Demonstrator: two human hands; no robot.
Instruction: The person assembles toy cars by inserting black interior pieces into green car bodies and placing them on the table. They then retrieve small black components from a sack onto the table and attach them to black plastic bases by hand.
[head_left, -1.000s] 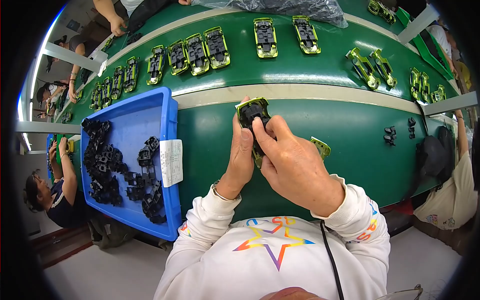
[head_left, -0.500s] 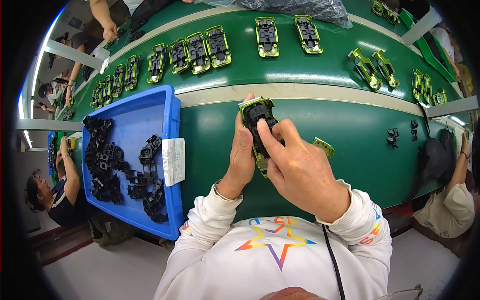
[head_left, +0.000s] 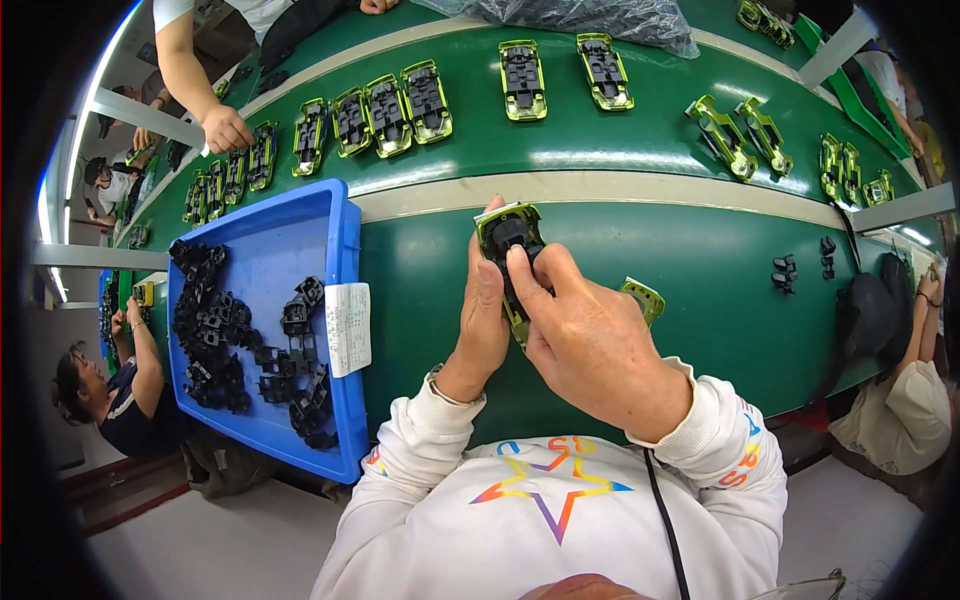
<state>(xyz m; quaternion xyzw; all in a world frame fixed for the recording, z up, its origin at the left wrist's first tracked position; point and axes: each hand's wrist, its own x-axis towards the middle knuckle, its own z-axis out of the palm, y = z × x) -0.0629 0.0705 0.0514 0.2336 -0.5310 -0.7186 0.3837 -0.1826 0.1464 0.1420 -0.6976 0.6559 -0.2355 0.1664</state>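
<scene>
Bright overhead glare, perhaps slightly blurred rim.

Factory assembly line, green conveyor belt (head_left: 640, 140) carrying toy car chassis (head_left: 425, 98), seated workers

Left hand (head_left: 482, 320): holds the left side of a lime-green toy car shell (head_left: 510, 255), thumb along its edge.
Right hand (head_left: 590, 345): covers the lower part of the shell; its fingers (head_left: 522, 268) press on the black insert inside.
Shell position: lifted above the green tabletop (head_left: 700, 290), underside facing up.
Small green part (head_left: 643, 298): lies on the tabletop just beside the right hand.
Blue tray (head_left: 345, 225): to the left, holds many black plastic parts (head_left: 215, 330) and a white paper slip (head_left: 348, 328) on its right wall.
Conveyor belt (head_left: 600, 130): behind a pale strip, carries rows of green shells (head_left: 390, 100).
Other person's hand (head_left: 227, 128): reaches the belt at far left.
</scene>
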